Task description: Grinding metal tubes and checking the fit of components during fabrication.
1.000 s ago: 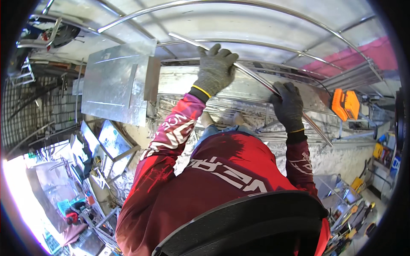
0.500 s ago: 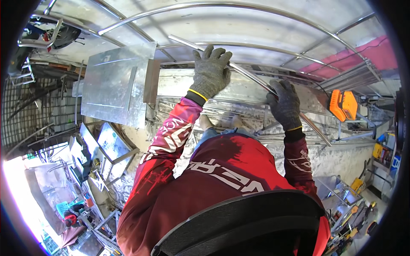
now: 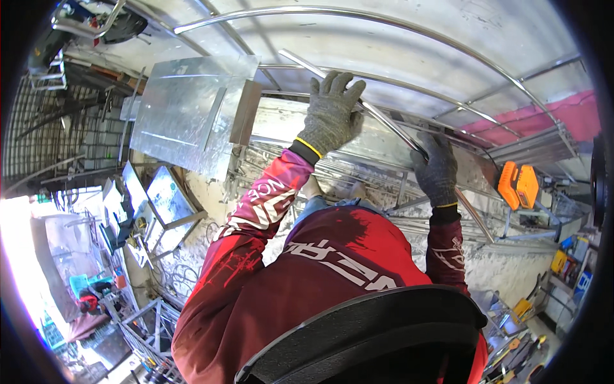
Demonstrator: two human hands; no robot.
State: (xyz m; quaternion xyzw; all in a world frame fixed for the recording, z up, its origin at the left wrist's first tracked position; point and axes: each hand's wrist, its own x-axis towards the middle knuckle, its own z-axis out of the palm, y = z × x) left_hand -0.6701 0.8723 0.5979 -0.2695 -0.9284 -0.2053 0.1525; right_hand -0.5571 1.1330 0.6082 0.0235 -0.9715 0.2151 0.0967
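A long shiny metal tube slants from the upper middle down to the right across both my hands. My left hand, in a grey knit glove with a yellow-edged cuff, lies over its upper part. The fingers are somewhat spread on the far side and the thumb is on the near side, with the tube between them. My right hand, gloved alike, is wrapped round the tube lower down. The tube's end comes out below that hand. Part of the tube is hidden under each glove.
A bent metal tube frame stands beyond my hands. Flat sheet metal lies at left, near a propped framed panel. An orange plastic case sits at right. Long metal bars lie by my feet. Motorcycle parts show at upper left, tools at lower right.
The view has turned a little, so the surroundings appear shifted. Both hands keep nearly the same places on the tube, and the left fingers look slightly more spread.
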